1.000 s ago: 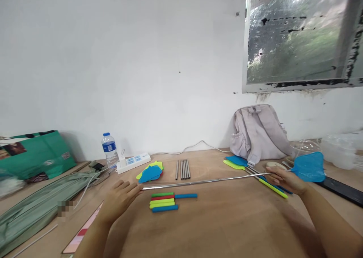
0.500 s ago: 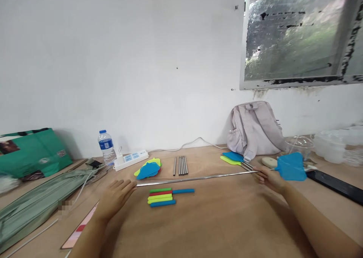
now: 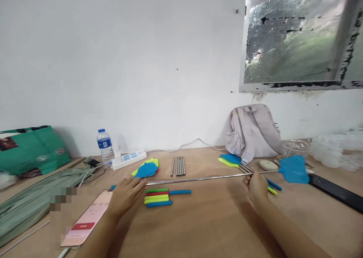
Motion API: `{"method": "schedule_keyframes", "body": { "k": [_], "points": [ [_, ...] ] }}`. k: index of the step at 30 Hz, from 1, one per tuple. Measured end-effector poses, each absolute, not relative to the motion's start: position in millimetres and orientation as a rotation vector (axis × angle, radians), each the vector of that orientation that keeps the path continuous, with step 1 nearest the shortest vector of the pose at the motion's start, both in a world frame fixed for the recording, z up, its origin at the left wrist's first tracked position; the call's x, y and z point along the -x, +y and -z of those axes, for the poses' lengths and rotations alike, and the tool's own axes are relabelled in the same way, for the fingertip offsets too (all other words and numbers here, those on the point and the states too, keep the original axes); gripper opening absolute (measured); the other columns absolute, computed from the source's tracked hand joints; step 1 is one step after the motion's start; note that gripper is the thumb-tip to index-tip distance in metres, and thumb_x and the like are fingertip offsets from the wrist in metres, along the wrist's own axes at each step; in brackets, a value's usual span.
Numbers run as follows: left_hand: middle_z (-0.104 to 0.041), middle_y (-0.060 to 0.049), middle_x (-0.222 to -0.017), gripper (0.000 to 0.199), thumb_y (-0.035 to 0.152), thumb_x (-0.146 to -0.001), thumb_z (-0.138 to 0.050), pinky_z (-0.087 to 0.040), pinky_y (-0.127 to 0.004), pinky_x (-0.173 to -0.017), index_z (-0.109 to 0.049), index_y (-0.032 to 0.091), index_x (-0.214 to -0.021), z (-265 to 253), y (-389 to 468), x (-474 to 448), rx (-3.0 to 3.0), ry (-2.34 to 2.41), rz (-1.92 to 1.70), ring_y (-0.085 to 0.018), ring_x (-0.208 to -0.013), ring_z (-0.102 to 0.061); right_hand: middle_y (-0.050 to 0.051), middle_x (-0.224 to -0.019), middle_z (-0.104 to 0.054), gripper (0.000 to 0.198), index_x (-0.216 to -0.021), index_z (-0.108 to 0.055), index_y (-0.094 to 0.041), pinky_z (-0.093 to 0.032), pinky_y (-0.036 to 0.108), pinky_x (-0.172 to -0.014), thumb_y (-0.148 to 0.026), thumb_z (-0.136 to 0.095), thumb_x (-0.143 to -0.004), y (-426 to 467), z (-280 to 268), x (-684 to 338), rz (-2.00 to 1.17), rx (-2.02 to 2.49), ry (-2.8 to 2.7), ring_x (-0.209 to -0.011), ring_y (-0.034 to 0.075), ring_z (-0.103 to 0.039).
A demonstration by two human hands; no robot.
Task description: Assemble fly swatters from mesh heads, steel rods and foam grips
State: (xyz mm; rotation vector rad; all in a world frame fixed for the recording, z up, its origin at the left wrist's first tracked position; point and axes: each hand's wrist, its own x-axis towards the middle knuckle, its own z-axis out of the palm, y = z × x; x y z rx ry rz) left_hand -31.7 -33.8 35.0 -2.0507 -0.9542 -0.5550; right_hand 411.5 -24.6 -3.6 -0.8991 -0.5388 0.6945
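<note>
A fly swatter with a long thin metal rod (image 3: pixel 193 179) and a blue head (image 3: pixel 294 169) stretches across the table between my hands. My left hand (image 3: pixel 129 193) is closed around its left end, where a bit of blue handle (image 3: pixel 113 187) pokes out. Near the head, my right hand (image 3: pixel 256 184) grips the rod with curled fingers. Below the rod lie several coloured handles (image 3: pixel 157 198) in green, red, yellow and blue. Behind it are several short metal tubes (image 3: pixel 180 166) and a pile of blue and yellow swatter heads (image 3: pixel 146 169).
A phone (image 3: pixel 89 220) lies by my left forearm. Along the wall stand a water bottle (image 3: pixel 104 144), a white power strip (image 3: pixel 129 159) and a grey backpack (image 3: pixel 252 131). A black object (image 3: pixel 336 192) and clear plastic tubs (image 3: pixel 326 150) are on the right.
My right hand has slid left along the rod, away from the blue head. My left hand has moved right, uncovering the phone and the blue handle tip. The view has shifted slightly.
</note>
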Motion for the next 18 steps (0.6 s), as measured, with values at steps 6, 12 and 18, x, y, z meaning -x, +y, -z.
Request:
{"method": "schedule_keyframes", "body": {
  "k": [6, 12, 18],
  "points": [
    [-0.061, -0.001, -0.067, 0.031, 0.036, -0.088, -0.034, -0.031, -0.028, -0.058, -0.060, 0.023, -0.077, -47.8, -34.8, 48.0, 2.141, -0.969, 0.500, -0.014, -0.060, -0.053, -0.006, -0.036, -0.042, 0.031, -0.051, -0.040, -0.019, -0.024, 0.020, -0.029, -0.039, -0.052, -0.071, -31.0, -15.3, -411.7, -0.529, 1.056, -0.570, -0.030, 0.006, -0.035],
    [-0.061, -0.001, -0.065, 0.036, 0.038, -0.088, -0.031, -0.033, -0.027, -0.057, -0.058, 0.021, -0.073, -56.9, -40.1, 46.7, 2.338, -1.193, 0.428, -0.015, -0.060, -0.055, -0.005, -0.035, -0.039, 0.033, -0.046, -0.038, -0.019, -0.024, 0.020, -0.029, -0.036, -0.050, -0.072, -35.5, -23.4, -418.4, -0.562, 1.124, -0.635, -0.030, 0.007, -0.033],
    [-0.067, -0.002, -0.080, 0.036, 0.043, -0.087, -0.031, -0.036, -0.027, -0.063, -0.061, 0.024, -0.083, -48.1, -38.4, 45.8, 2.397, -1.319, 0.446, -0.018, -0.071, -0.058, -0.007, -0.035, -0.035, 0.033, -0.048, -0.033, -0.021, -0.021, 0.019, -0.029, -0.036, -0.053, -0.069, -30.4, -14.4, -431.5, -0.722, 1.101, -0.687, -0.030, 0.006, -0.030]
  ]
}}
